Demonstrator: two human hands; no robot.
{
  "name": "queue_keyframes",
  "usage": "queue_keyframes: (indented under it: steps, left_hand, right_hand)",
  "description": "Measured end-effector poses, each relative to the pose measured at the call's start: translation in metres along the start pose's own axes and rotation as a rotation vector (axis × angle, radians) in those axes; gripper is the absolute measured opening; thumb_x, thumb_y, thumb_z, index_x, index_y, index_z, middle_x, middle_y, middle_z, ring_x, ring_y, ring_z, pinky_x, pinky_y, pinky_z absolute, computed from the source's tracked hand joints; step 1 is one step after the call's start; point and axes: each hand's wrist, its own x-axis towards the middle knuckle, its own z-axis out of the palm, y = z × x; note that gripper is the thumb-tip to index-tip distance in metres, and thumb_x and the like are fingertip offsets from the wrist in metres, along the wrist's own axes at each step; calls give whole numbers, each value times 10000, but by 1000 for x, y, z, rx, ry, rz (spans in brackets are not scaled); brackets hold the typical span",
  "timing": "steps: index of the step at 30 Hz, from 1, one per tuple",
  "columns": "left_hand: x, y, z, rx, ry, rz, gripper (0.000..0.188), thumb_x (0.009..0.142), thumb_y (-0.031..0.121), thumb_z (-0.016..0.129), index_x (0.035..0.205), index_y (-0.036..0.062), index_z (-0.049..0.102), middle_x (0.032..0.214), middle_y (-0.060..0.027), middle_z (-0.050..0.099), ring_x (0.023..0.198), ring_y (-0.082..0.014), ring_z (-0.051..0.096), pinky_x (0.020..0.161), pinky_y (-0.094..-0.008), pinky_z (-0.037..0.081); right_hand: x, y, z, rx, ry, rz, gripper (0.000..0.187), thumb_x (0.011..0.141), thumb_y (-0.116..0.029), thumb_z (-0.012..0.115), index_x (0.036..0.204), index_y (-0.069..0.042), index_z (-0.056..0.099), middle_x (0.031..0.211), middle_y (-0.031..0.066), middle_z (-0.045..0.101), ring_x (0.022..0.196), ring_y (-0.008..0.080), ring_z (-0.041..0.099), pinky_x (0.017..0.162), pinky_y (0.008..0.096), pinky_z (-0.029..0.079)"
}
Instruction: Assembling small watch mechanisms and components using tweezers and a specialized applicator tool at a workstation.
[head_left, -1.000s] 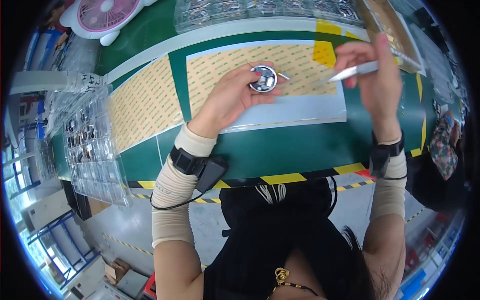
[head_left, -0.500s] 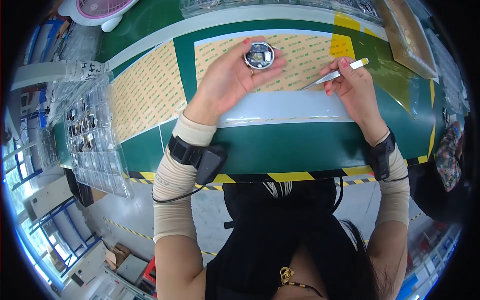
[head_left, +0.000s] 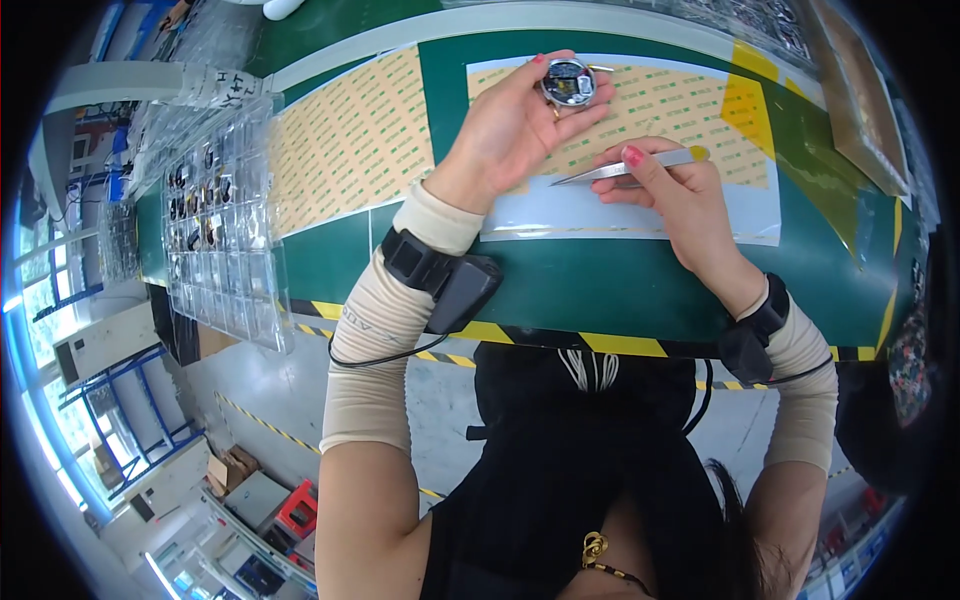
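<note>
My left hand (head_left: pixel 500 128) is palm up over the backing sheet, its fingers curled around a round silver watch case (head_left: pixel 569 82). The case is open on its upper face, with dark internal parts and a small pale piece showing. Lower and to the right, my right hand (head_left: pixel 680 200) pinches a pair of metal tweezers (head_left: pixel 682 157) with a yellowish end. Their pointed tip aims left, below my left hand's fingers, and appears apart from the watch case. Whether the tips grip anything is too small to tell.
Beneath both hands lies a tan adhesive sheet (head_left: pixel 690 110) with a bare whitish lower strip; another tan sheet (head_left: pixel 350 140) is at left. A clear compartment tray (head_left: pixel 235 285) overhangs the left edge. Yellow film (head_left: pixel 815 165) and a shallow box (head_left: pixel 865 95) are at right. Striped tape (head_left: pixel 620 343) marks the front edge.
The whole view has shifted, moving the bench rightward in the picture. My right hand has brought the tweezers left, closer to my left hand, and turned them nearer level. The watch case stays held.
</note>
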Motion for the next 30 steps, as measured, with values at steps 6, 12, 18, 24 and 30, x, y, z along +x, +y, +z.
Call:
queue_keyframes:
  steps: [6, 12, 18, 24, 30]
  left_hand:
    - [1, -4, 0, -42, 15, 60, 332, 963, 214, 297, 1184, -24, 361, 1162, -236, 475, 1089, -320, 498, 969, -415, 412]
    - [-1, -6, -2, -54, -14, 58, 314, 962, 207, 296, 1153, -24, 389, 1123, -211, 509, 1040, -294, 537, 931, -397, 445]
    - [5, -12, 0, -24, -39, 21, 368, 972, 232, 229, 1195, -31, 358, 1212, -244, 450, 1142, -317, 465, 1010, -392, 378]
    - [4, -11, 2, -25, -15, 13, 361, 971, 220, 221, 1193, -29, 359, 1201, -244, 459, 1132, -313, 471, 1001, -391, 390]
    - [1, -11, 5, 57, -10, -2, 368, 969, 202, 216, 1201, -38, 370, 1180, -244, 473, 1093, -338, 502, 985, -409, 405]
  right_hand:
    - [7, 3, 4, -97, -42, -5, 251, 925, -140, 452, 1015, 76, 544, 983, 170, 598, 826, 219, 626, 740, 287, 521]
    - [3, -6, -26, -112, 1, 37, 254, 929, -115, 432, 1016, 99, 537, 978, 162, 592, 821, 227, 631, 747, 293, 518]
    - [2, -4, -11, -190, 24, -61, 258, 932, -113, 423, 987, 109, 543, 961, 166, 591, 809, 232, 632, 749, 291, 516]
    - [-3, -8, -9, -363, -106, -238, 268, 935, -123, 417, 979, 107, 549, 950, 183, 589, 799, 241, 632, 748, 299, 516]
    - [0, -13, -28, -164, -60, -306, 262, 930, -122, 430, 1004, 104, 540, 956, 193, 592, 811, 256, 635, 753, 315, 519]
